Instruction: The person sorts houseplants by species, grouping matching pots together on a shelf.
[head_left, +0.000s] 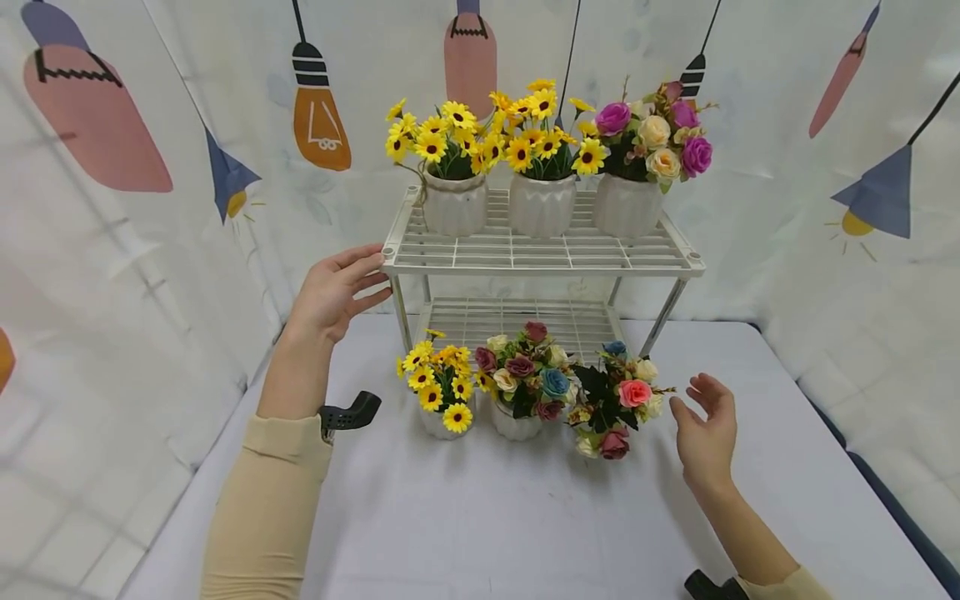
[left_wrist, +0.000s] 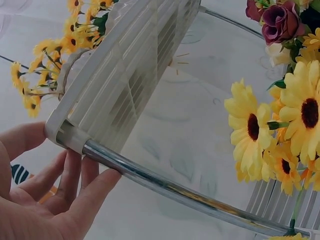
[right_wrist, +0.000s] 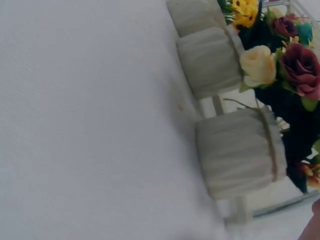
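Note:
In the head view my left hand (head_left: 333, 292) is at the front left corner of a white two-tier rack (head_left: 540, 268). Close up, the fingertips (left_wrist: 107, 180) touch the corner and the top of its chrome leg (left_wrist: 165, 187), without wrapping round it. My right hand (head_left: 707, 429) hangs in the air with loosely bent fingers, holding nothing. Just left of it, apart, is a potted bouquet with a coral rose (head_left: 634, 392). Only a bit of skin from this hand (right_wrist: 311, 225) shows at the right wrist view's edge.
On the top tier stand two pots of yellow daisies (head_left: 455, 204) (head_left: 542, 204) and a pot of purple and cream roses (head_left: 628, 204). In front of the lower tier (head_left: 517, 312) are more daisies (head_left: 442, 387) and mixed roses (head_left: 517, 425) on the white tablecloth (head_left: 487, 517). A patterned curtain (head_left: 187, 333) encloses the table.

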